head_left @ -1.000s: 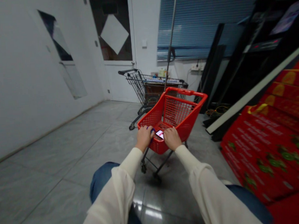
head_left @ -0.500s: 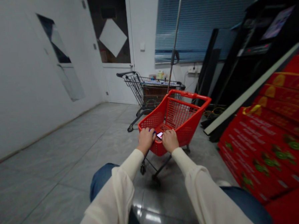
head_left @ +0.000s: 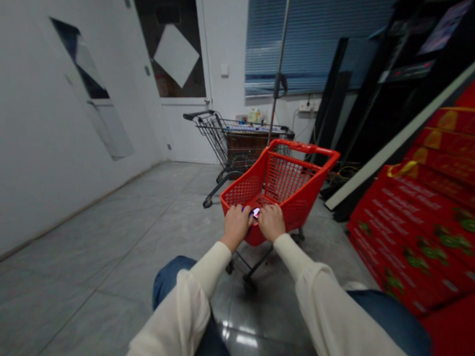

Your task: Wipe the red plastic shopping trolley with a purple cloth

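My left hand [head_left: 238,224] and my right hand [head_left: 271,222] are stretched out before me, close together, fingers curled and closed. Between them shows a small phone-like device [head_left: 256,213] with a lit whitish-pink screen and dark edge; both hands cover most of it. A bit of blue-purple shows by my left fingers. Right behind my hands stands a red plastic shopping cart [head_left: 303,209], its low front end towards me. The hands overlap its front rim; whether they touch it I cannot tell.
Behind the red cart is a black wire shopping cart [head_left: 213,139] loaded with a brown box. Stacked red cartons [head_left: 415,232] fill the right side, near a leaning white board [head_left: 395,143]. A white door [head_left: 187,130] is at the back. My bent knees flank my arms.
My left hand has shifted slightly right, nearer my right hand. The small device and red cart sit a little further right and higher in view. The view itself has shifted slightly.
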